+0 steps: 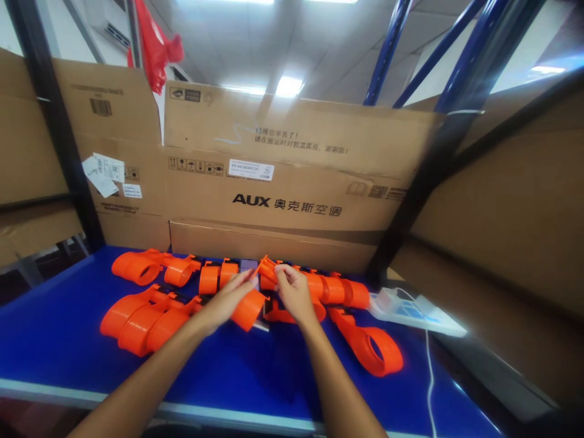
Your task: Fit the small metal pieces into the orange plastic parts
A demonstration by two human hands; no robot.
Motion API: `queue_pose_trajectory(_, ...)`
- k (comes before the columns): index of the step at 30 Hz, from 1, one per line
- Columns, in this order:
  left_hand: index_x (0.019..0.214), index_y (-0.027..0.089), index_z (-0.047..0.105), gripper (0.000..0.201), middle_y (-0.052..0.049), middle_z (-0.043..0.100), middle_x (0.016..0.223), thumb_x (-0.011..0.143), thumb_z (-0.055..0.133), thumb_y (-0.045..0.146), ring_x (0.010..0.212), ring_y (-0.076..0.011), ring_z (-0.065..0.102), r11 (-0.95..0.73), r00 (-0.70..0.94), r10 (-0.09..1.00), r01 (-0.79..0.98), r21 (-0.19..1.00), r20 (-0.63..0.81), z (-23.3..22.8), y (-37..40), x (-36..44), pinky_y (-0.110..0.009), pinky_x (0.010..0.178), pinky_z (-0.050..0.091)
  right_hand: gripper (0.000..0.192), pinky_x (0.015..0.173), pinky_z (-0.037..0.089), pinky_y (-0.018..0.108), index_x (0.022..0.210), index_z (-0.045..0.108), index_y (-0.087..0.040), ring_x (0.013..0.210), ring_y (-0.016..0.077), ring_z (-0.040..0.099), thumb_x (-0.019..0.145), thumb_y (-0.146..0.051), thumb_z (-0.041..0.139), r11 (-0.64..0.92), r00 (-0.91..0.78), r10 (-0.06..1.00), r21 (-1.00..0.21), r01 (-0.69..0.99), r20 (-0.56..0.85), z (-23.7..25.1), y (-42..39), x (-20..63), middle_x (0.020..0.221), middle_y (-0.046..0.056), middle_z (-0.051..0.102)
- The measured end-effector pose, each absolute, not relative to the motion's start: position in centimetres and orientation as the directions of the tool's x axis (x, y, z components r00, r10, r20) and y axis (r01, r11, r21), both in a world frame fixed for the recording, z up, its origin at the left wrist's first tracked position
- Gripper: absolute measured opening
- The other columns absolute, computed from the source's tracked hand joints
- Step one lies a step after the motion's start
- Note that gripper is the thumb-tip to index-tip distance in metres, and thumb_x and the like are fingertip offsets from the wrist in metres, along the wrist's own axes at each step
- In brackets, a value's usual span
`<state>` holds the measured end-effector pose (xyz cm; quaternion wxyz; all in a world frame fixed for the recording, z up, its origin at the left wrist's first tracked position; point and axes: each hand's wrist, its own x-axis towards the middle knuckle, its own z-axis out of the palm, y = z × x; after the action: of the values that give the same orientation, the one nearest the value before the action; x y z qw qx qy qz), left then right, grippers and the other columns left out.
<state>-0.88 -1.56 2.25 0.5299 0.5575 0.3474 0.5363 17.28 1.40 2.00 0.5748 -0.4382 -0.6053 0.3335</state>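
Just above the middle of the blue table, my two hands meet at an orange plastic piece (268, 267). My right hand (295, 293) pinches its upper end between thumb and fingers. My left hand (229, 299) is closed at its left edge, fingertips against it. Below my left fingers shows an orange ring (249, 309); whether it belongs to the held piece I cannot tell. Similar orange looped pieces with dark clips lie behind my hands and in a front left group (146, 319). One separate orange loop (376, 351) lies to the right. A phone-like dark rectangle (249, 265) is partly hidden behind my left fingers.
A large cardboard sheet (201, 201) stands along the table's back edge. Dark posts (410, 194) rise at both sides. At the right lies a white power strip (410, 313) with a cable (429, 377) running over the blue tabletop (59, 322). A red bag (157, 48) hangs above.
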Motion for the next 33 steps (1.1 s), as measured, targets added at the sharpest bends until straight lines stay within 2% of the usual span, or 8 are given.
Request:
queue_pose_trajectory(3,0.101,0.02,0.073,0.036,-0.009,0.075,0.097,0.079,0.073,0.049,0.081,-0.022,0.069,-0.008,0.309,0.945,-0.301,0.954,0.106,1.2,-0.4,0.1,-0.029,0.069,0.051,0.046,0.037,0.035,0.022,0.098,0.068,-0.019,0.041,0.0127,0.047,0.088,-0.061,0.054,0.383,0.007,0.921,-0.907,0.174,0.39,1.9,1.2,17.0,0.055,-0.003,0.056)
queue_pose_trajectory(7,0.082,0.016,0.069,0.034,-0.003,0.071,0.072,0.07,0.081,0.047,0.054,-0.0127,0.059,-0.026,0.161,0.982,-0.407,0.913,0.1,-0.1,0.6,0.5,-0.023,0.053,0.042,0.045,0.044,0.04,0.025,0.108,0.065,-0.018,0.047,0.0161,0.055,0.095,-0.056,0.044,0.419,-0.002,0.894,-0.834,0.359,0.448,2.4,0.4,17.0,0.061,0.0,0.062)
queue_pose_trajectory(10,0.078,0.017,0.064,0.034,0.0,0.067,0.067,0.067,0.082,0.045,0.051,-0.0107,0.056,-0.076,0.06,0.991,-0.468,0.88,0.118,-0.8,0.9,-0.1,-0.022,0.052,0.041,0.029,0.059,0.042,0.027,0.089,0.068,-0.019,0.066,0.0205,0.063,0.094,-0.04,0.049,0.416,-0.022,0.808,-0.543,0.729,0.589,3.4,-0.7,17.7,0.068,0.005,0.066)
queue_pose_trajectory(13,0.075,0.019,0.059,0.034,0.002,0.064,0.065,0.069,0.08,0.044,0.052,-0.0105,0.056,-0.116,-0.016,0.992,-0.521,0.846,0.126,-1.1,0.9,-0.8,-0.022,0.054,0.043,0.023,0.06,0.038,0.026,0.082,0.07,-0.02,0.066,0.0191,0.064,0.092,-0.03,0.052,0.458,-0.277,0.834,-0.319,0.83,0.477,4.0,-2.1,18.1,0.068,0.005,0.069)
queue_pose_trajectory(16,0.074,0.02,0.056,0.033,0.003,0.063,0.064,0.069,0.08,0.041,0.054,-0.011,0.058,-0.156,-0.074,0.988,-0.571,0.806,0.139,-0.9,0.6,-1.1,-0.023,0.058,0.047,0.018,0.054,0.034,0.023,0.082,0.073,-0.021,0.06,0.0156,0.063,0.089,-0.025,0.057,0.575,-0.531,0.818,-0.29,0.765,0.22,3.8,-3.0,18.1,0.067,0.002,0.07)
queue_pose_trajectory(23,0.075,0.019,0.058,0.029,0.002,0.064,0.066,0.071,0.078,0.038,0.057,-0.0108,0.058,-0.198,-0.094,0.98,-0.572,0.796,0.177,-0.2,-0.3,-1.1,-0.023,0.06,0.048,0.01,0.05,0.029,0.025,0.064,0.071,-0.02,0.054,0.0167,0.06,0.073,-0.025,0.073,0.516,-0.537,0.841,-0.201,0.833,-0.063,2.7,-4.0,16.5,0.061,0.002,0.069)
queue_pose_trajectory(28,0.076,0.019,0.057,0.028,0.002,0.064,0.066,0.072,0.078,0.038,0.056,-0.0113,0.058,-0.193,-0.101,0.981,-0.578,0.793,0.165,-0.1,-0.3,-1.2,-0.023,0.058,0.048,0.01,0.055,0.035,0.022,0.076,0.072,-0.019,0.057,0.0131,0.06,0.082,-0.022,0.064,0.614,-0.666,0.746,-0.368,0.698,-0.02,2.5,-4.4,16.2,0.069,0.0,0.072)
queue_pose_trajectory(33,0.077,0.02,0.059,0.028,0.003,0.063,0.066,0.071,0.077,0.04,0.056,-0.0117,0.058,-0.191,-0.093,0.982,-0.544,0.817,0.167,-0.2,-0.4,-1.1,-0.023,0.058,0.046,0.014,0.055,0.035,0.023,0.083,0.073,-0.019,0.066,0.0167,0.063,0.085,-0.024,0.06,0.525,-0.523,0.848,-0.271,0.807,0.086,2.4,-4.6,16.9,0.075,0.005,0.072)
